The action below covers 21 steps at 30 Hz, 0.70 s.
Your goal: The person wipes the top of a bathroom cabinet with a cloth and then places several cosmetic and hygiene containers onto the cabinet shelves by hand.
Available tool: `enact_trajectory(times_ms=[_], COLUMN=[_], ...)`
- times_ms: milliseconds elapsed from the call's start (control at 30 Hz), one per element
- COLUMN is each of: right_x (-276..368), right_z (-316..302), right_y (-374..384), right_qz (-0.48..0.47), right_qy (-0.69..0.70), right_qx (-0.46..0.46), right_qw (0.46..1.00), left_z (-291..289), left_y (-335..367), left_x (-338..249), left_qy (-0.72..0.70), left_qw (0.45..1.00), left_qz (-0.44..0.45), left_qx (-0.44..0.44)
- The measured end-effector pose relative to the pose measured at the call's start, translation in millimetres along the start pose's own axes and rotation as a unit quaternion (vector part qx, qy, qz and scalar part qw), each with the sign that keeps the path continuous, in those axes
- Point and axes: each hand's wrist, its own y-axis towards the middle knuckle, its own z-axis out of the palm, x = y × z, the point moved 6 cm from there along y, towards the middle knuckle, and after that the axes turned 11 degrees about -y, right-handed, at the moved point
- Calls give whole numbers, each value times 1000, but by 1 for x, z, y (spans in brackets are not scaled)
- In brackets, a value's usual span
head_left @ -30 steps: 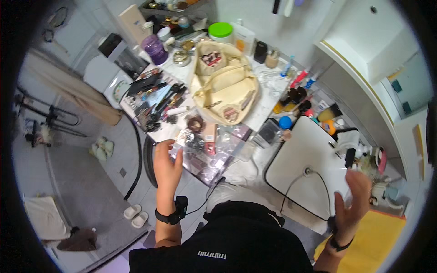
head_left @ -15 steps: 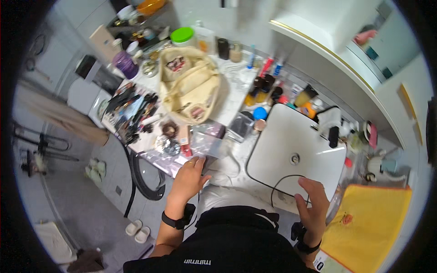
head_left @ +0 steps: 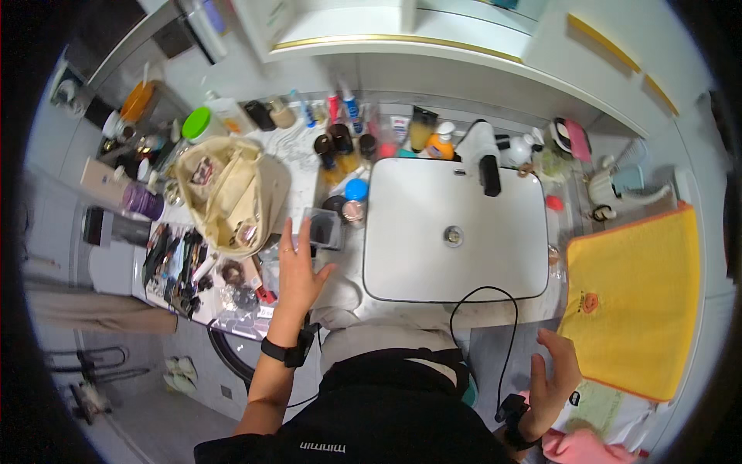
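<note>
— Head view: where's my left hand (head_left: 297, 272)?

— Fingers spread, pinching nothing, just below the clear plastic box (head_left: 324, 228) on the bench (head_left: 340, 267) beside the sink (head_left: 452, 232).

— How will it handle?

— I judge it light, stiff, slick; take opposite walls. Right hand (head_left: 553, 379) hangs open too.

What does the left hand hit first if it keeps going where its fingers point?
Probably the small clear box: the left hand is open, its fingers aimed up the counter at it, tips near its front edge. Height above the counter is unclear.
</note>
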Motion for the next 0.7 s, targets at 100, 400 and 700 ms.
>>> enact_trajectory(times_ms=[100, 400, 700], right_x=[-8, 7, 43], right_z=[-8, 29, 186], right_y=[-14, -10, 101], right_qz=[7, 0, -176], right_qy=[-33, 10, 131], right_qx=[-44, 7, 153], right_qw=[998, 1000, 964], left_z=[9, 26, 27], left_y=[15, 33, 32], left_x=[1, 12, 12], left_qy=[29, 58, 3], left_qw=[1000, 998, 999], left_qz=[10, 3, 2], left_qx=[-5, 33, 36])
